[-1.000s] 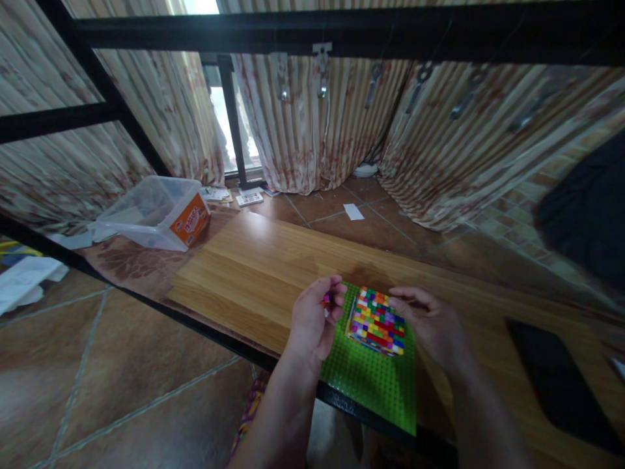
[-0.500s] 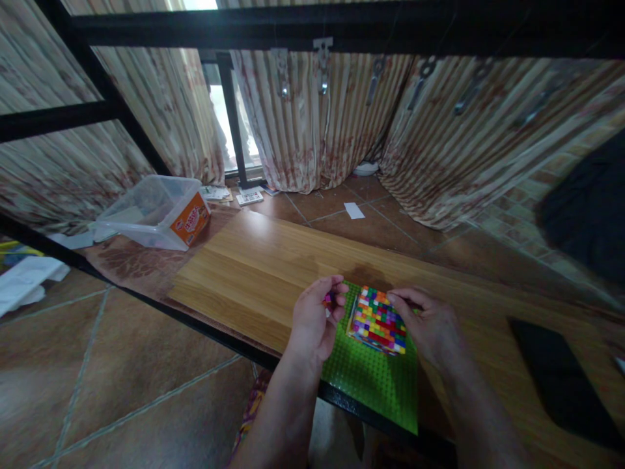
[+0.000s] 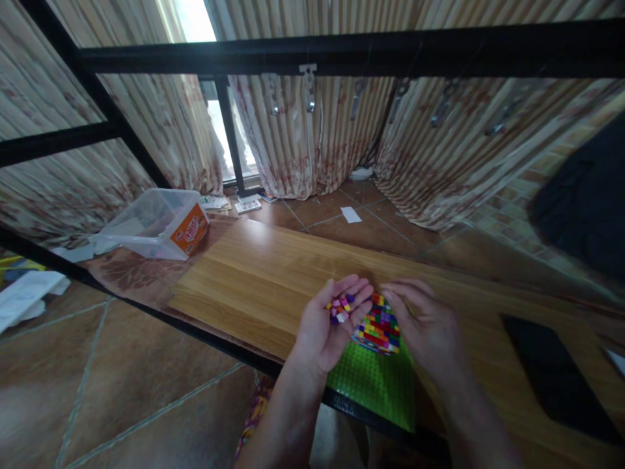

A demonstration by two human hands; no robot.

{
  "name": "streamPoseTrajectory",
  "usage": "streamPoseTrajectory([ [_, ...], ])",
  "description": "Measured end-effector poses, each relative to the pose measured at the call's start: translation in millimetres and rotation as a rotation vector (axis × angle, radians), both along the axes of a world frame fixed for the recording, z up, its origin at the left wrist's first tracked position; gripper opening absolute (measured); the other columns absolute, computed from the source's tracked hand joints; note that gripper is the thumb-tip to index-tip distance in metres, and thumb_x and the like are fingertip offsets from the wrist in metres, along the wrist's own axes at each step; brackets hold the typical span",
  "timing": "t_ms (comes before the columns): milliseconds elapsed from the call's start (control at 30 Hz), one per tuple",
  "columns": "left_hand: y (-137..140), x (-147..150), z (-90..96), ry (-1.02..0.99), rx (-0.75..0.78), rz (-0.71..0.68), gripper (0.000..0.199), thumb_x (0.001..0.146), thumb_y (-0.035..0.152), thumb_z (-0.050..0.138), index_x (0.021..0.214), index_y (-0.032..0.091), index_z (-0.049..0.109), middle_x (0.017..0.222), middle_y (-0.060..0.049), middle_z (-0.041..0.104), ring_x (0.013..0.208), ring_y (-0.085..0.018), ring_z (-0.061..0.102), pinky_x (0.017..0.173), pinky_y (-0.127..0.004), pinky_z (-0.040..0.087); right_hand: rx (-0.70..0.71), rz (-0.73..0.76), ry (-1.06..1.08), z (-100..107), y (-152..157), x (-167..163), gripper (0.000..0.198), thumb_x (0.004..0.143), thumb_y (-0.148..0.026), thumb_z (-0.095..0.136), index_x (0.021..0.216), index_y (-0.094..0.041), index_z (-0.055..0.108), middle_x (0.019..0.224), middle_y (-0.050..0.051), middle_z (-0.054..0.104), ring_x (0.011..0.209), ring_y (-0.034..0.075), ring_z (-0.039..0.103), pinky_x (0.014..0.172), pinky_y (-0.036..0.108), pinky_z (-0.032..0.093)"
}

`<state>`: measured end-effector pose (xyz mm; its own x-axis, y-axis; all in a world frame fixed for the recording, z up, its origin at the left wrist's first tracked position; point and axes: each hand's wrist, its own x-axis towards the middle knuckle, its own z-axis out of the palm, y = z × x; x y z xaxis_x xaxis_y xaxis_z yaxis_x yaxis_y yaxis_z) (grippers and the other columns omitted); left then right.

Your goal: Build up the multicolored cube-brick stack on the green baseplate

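Palm up, my left hand (image 3: 319, 326) is cupped around several loose small toy building bricks (image 3: 340, 309), in pink, purple, white, yellow and orange. Its fingertips cover part of a multicoloured brick block (image 3: 383, 329), which stands on a green studded baseplate (image 3: 374, 384). At the block's right far corner is my right hand (image 3: 430, 319), thumb and forefinger pinched together. Whatever might be between those fingertips is too small to make out, and I cannot tell whether they touch the block.
The wooden board (image 3: 249, 270) carries the baseplate and, at right, a black flat object (image 3: 554, 374). A clear plastic bin (image 3: 151, 225) with an orange label stands at far left. A black metal bar (image 3: 342, 55) with hanging hooks crosses above.
My left hand has opened out flatter and moved right over the block's left side, showing the loose bricks. My right hand stays near the block's far corner. The view has tilted slightly upward.
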<state>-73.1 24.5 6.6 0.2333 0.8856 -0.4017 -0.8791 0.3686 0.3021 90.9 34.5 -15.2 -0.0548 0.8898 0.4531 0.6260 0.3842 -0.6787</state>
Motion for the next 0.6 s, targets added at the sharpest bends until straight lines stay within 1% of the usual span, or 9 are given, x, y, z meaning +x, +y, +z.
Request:
streamPoseTrajectory([
  [100, 0, 2, -0.5, -0.008, 0.020, -0.029, 0.032, 0.096, 0.030, 0.050, 0.094, 0.007, 0.072, 0.099, -0.015, 0.070, 0.086, -0.017, 0.067, 0.081, -0.028, 0.054, 0.007, 0.152, -0.028, 14, -5, -11, 0.022, 0.095, -0.034, 0.053, 0.102, -0.027, 0.074, 0.109, 0.006, 0.069, 0.105, 0.024, 0.064, 0.094, 0.042, 0.051],
  [200, 0, 2, -2.2, -0.011, 0.037, -0.054, 0.029, 0.094, 0.031, 0.053, 0.095, 0.009, 0.073, 0.097, -0.011, 0.069, 0.078, -0.013, 0.064, 0.069, -0.022, 0.051, 0.009, 0.240, -0.105, 17, -6, -16, 0.021, 0.093, -0.030, 0.057, 0.107, -0.029, 0.073, 0.113, 0.005, 0.067, 0.109, 0.024, 0.061, 0.095, 0.044, 0.050],
  [267, 0, 3, -3.8, -0.016, 0.044, -0.070, 0.029, 0.094, 0.031, 0.054, 0.096, 0.009, 0.073, 0.097, -0.010, 0.069, 0.076, -0.012, 0.063, 0.066, -0.021, 0.050, 0.015, 0.228, -0.149, 14, -6, -17, 0.020, 0.091, -0.030, 0.060, 0.106, -0.029, 0.073, 0.112, 0.005, 0.067, 0.108, 0.025, 0.060, 0.094, 0.046, 0.050],
  [400, -1, 6, -5.7, -0.033, 0.061, -0.095, 0.030, 0.095, 0.030, 0.053, 0.096, 0.008, 0.073, 0.094, -0.010, 0.068, 0.075, -0.011, 0.062, 0.068, -0.021, 0.050, 0.024, 0.152, -0.167, 9, -6, -19, 0.017, 0.092, -0.030, 0.059, 0.098, -0.027, 0.075, 0.105, 0.005, 0.068, 0.102, 0.025, 0.060, 0.090, 0.044, 0.050],
  [500, -2, 7, -4.9, -0.022, 0.063, -0.097, 0.030, 0.094, 0.030, 0.053, 0.096, 0.008, 0.073, 0.096, -0.012, 0.070, 0.079, -0.013, 0.065, 0.076, -0.024, 0.053, 0.026, 0.124, -0.133, 11, -5, -16, 0.019, 0.093, -0.031, 0.056, 0.092, -0.027, 0.074, 0.100, 0.005, 0.069, 0.099, 0.024, 0.061, 0.089, 0.043, 0.050],
  [600, -1, 5, -3.9, 0.005, 0.039, -0.074, 0.028, 0.094, 0.029, 0.053, 0.096, 0.008, 0.072, 0.103, -0.016, 0.071, 0.091, -0.018, 0.068, 0.085, -0.029, 0.055, 0.023, 0.049, -0.108, 15, -4, -2, 0.020, 0.093, -0.035, 0.056, 0.088, -0.026, 0.072, 0.097, 0.005, 0.069, 0.097, 0.024, 0.063, 0.088, 0.042, 0.050],
])
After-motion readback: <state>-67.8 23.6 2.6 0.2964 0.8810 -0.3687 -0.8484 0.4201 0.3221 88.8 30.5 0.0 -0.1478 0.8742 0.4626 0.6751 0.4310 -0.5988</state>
